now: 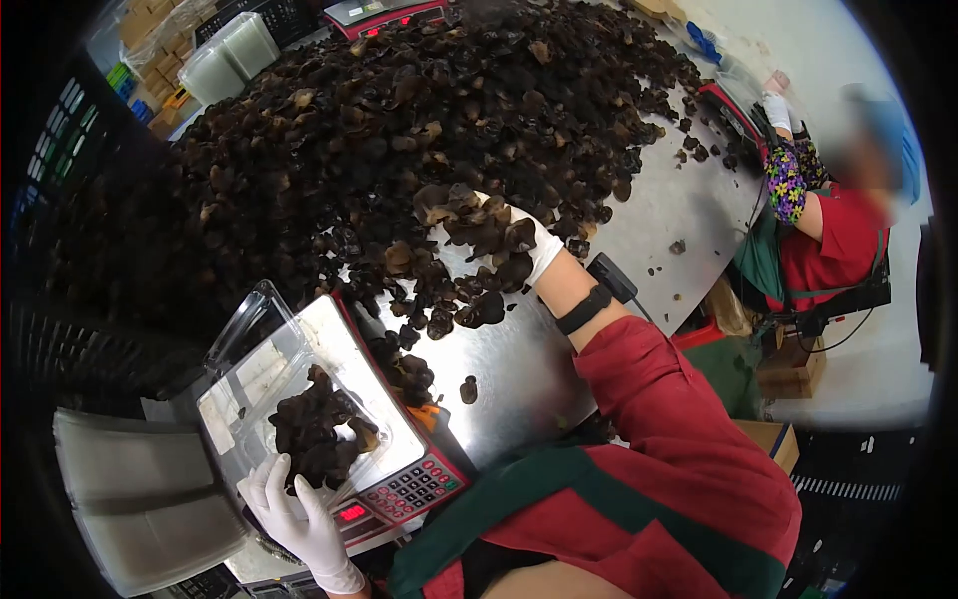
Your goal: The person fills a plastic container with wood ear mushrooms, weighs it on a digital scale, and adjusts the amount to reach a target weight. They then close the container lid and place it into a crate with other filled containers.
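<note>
Head view. We see the left hand (299, 519), in a white glove, at seven o'clock in the view. Its fingers (284, 477) are stretched out and spread, pressed on the near edge of a clear plastic tray (228, 394) and clasping nothing. The tray stands on a weighing scale (409, 489) and its hinged lid is thrown back toward ten o'clock. A small load of dark dried fungus (314, 429) lies in the tray, just beyond the fingertips.

The right hand (542, 250), also gloved, lies just right of centre at the edge of the large fungus heap (399, 110), which covers the steel counter (519, 349) from nine to one o'clock. Its fingers are largely buried. They appear to be curled about a clump of fungus (479, 228), though we cannot be sure of the grip. A black wristband (584, 309) sits above the red sleeve.

Loose pieces trail from the clump down toward the scale. At three o'clock a co-worker's patterned sleeve (785, 180) reaches the counter's far edge. A second scale (384, 12) shows at twelve o'clock.
</note>
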The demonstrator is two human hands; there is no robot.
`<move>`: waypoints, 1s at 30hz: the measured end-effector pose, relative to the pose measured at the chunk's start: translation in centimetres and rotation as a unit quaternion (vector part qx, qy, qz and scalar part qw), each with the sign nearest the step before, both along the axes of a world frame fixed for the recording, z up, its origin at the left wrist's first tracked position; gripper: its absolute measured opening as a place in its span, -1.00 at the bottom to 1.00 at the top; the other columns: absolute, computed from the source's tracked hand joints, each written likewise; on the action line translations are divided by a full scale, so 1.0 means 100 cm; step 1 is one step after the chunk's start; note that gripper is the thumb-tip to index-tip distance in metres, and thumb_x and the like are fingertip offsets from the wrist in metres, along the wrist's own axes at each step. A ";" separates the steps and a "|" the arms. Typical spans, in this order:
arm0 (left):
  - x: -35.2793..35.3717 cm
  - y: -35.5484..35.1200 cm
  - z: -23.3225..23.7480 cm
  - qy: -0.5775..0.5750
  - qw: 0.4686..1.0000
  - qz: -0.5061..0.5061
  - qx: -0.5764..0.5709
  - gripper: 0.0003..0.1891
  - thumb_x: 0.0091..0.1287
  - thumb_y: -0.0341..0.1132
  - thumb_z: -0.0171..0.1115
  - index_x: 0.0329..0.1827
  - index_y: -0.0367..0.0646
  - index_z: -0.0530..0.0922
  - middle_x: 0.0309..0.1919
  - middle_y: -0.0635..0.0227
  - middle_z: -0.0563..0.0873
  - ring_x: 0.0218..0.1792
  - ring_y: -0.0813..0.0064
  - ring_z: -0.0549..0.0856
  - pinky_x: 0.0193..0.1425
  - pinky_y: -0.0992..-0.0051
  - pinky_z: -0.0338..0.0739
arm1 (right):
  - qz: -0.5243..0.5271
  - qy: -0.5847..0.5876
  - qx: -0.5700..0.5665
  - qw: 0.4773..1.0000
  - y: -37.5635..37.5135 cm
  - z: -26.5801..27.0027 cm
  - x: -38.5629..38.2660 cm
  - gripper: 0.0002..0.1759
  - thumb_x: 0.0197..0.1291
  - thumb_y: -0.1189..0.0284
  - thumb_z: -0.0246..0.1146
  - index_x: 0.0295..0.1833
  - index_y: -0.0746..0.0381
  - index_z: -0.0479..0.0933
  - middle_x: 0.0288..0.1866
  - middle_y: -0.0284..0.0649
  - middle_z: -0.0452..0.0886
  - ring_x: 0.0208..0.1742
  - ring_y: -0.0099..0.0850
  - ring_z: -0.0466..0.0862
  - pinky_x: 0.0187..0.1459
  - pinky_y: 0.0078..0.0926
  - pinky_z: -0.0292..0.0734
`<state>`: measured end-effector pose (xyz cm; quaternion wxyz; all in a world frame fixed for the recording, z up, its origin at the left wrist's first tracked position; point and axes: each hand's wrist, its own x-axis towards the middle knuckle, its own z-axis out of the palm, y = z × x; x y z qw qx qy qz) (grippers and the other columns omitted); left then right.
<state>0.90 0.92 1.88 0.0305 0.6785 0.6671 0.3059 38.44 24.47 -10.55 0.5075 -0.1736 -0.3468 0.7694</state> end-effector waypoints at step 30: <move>-0.018 0.002 -0.003 -0.046 0.998 -0.007 -0.039 -0.31 0.22 -0.38 0.36 0.46 -0.23 0.38 0.36 -0.01 0.47 0.40 -0.02 0.43 0.58 0.09 0.16 | 0.049 -0.376 0.514 0.769 -0.072 0.117 -0.241 -0.42 0.16 0.21 0.46 0.25 0.22 0.57 0.13 -0.13 0.68 0.13 -0.26 0.67 0.20 -0.26 0.54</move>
